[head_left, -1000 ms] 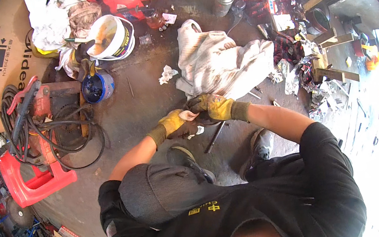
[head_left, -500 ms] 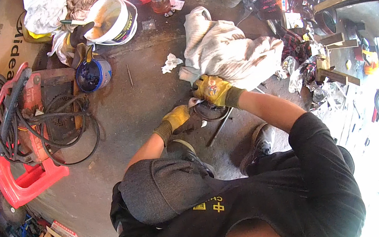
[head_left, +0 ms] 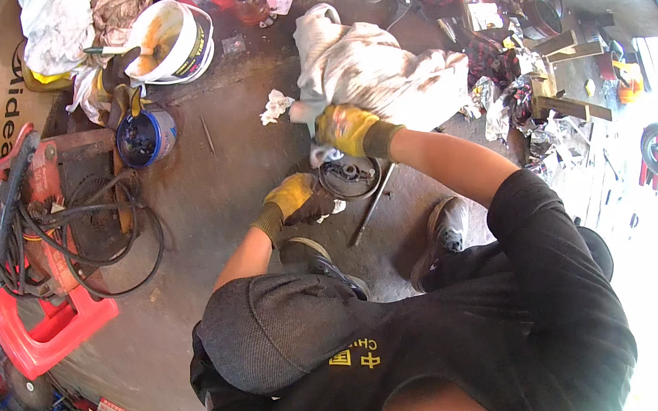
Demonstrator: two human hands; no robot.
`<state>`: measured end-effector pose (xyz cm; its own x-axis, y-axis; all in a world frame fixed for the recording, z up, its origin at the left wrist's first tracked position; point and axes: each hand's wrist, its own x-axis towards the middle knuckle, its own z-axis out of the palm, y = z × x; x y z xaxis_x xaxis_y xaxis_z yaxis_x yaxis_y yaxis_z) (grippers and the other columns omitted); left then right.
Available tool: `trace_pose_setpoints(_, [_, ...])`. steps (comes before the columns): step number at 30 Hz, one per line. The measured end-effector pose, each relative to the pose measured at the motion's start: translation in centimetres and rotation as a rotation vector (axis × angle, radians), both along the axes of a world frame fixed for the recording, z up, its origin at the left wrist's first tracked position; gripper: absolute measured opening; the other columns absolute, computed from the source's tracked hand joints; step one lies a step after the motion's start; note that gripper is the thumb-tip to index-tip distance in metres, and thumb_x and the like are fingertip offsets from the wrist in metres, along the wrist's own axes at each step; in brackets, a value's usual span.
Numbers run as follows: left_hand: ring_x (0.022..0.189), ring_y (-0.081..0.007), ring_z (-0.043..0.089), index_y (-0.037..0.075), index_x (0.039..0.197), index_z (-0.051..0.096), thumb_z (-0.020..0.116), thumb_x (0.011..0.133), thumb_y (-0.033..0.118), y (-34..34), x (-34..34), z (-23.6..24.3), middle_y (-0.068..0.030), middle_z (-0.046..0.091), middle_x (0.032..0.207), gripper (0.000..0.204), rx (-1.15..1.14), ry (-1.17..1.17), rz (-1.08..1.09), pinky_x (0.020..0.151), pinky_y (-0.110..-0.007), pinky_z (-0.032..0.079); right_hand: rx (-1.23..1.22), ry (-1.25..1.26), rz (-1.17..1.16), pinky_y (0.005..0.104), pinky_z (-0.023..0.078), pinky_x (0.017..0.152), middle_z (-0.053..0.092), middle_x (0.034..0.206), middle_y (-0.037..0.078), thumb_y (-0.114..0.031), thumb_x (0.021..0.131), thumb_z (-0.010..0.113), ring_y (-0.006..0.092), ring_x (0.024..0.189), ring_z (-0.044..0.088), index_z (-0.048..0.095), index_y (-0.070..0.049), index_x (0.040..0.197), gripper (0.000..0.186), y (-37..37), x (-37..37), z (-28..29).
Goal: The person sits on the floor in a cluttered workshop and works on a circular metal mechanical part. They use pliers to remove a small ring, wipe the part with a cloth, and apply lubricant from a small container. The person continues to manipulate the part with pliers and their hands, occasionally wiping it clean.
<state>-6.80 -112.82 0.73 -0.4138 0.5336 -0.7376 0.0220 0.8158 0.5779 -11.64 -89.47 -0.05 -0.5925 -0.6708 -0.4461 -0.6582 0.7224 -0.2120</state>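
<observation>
My right hand (head_left: 346, 129), in a yellow work glove with a dark cuff, is closed on a pale rag (head_left: 324, 155) whose end hangs below the fingers. Just beneath it lies a round metal part (head_left: 351, 178) with a ring-shaped rim and a dark centre. At that part's left side is my left hand (head_left: 291, 193), gloved alike. Its fingers curl toward a dark piece, and what they grip is hidden. A metal rod (head_left: 373, 207) slants on the floor right of the round part. Beyond my right hand, a stained whitish cloth (head_left: 375, 60) lies bunched up.
Far left stand a white bucket (head_left: 194, 50) and a blue tin (head_left: 161, 134) of dark grease. A red machine (head_left: 44, 199) with coiled black cable and a red plastic stool (head_left: 52, 331) are at left. Crumpled paper (head_left: 275, 106) lies ahead; wood scraps (head_left: 576, 108) and litter line the right.
My right hand has moved up and away from me, uncovering more of the round metal part and the rag. My left hand stays beside it. The whole view has shifted slightly.
</observation>
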Motion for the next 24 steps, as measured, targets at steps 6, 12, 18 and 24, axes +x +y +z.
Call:
trace_pose_setpoints(6, [0.121, -0.0433, 0.07, 0.002, 0.116, 0.076, 0.071, 0.09, 0.046, 0.1, 0.0, -1.0, -0.0257, 0.075, 0.123, 0.051, -0.017, -0.095, -0.017, 0.103, -0.052, 0.054, -0.327, -0.023, -0.209, 0.0474, 0.059, 0.099, 0.075, 0.127, 0.016, -0.028, 0.102, 0.063, 0.0372, 0.117, 0.071, 0.079, -0.013, 0.121, 0.028, -0.3, 4.0, 1.4])
trace_pose_setpoints(12, [0.122, -0.0431, 0.07, 0.002, 0.117, 0.076, 0.072, 0.09, 0.045, 0.1, -0.7, -0.6, -0.0252, 0.075, 0.123, 0.051, 0.014, -0.001, -0.068, 0.104, -0.052, 0.053, -0.101, 0.034, 0.033, 0.0456, 0.058, 0.094, 0.075, 0.12, 0.011, -0.028, 0.101, 0.062, 0.0308, 0.113, 0.072, 0.079, -0.016, 0.119, 0.027, -0.9, 5.4, -0.9])
trace_pose_setpoints(18, [0.124, -0.0427, 0.069, 0.003, 0.12, 0.076, 0.071, 0.09, 0.044, -0.1, 0.1, -1.9, -0.0242, 0.075, 0.126, 0.051, -0.048, 0.043, -0.052, 0.106, -0.052, 0.053, 0.135, 0.127, 0.098, 0.0434, 0.054, 0.095, 0.073, 0.12, 0.005, -0.024, 0.1, 0.059, 0.028, 0.113, 0.069, 0.076, -0.025, 0.128, 0.033, 0.9, 1.4, 1.2])
trace_pose_setpoints(24, [0.126, -0.041, 0.067, 0.0, 0.121, 0.072, 0.075, 0.085, 0.053, 0.0, 0.8, -1.7, -0.027, 0.073, 0.125, 0.064, -0.081, 0.124, -0.11, 0.106, -0.047, 0.052, -0.005, 0.123, -0.009, 0.0516, 0.046, 0.114, 0.06, 0.151, 0.013, -0.025, 0.1, 0.063, 0.0365, 0.139, 0.057, 0.061, -0.03, 0.154, 0.055, 0.7, 3.5, 3.9])
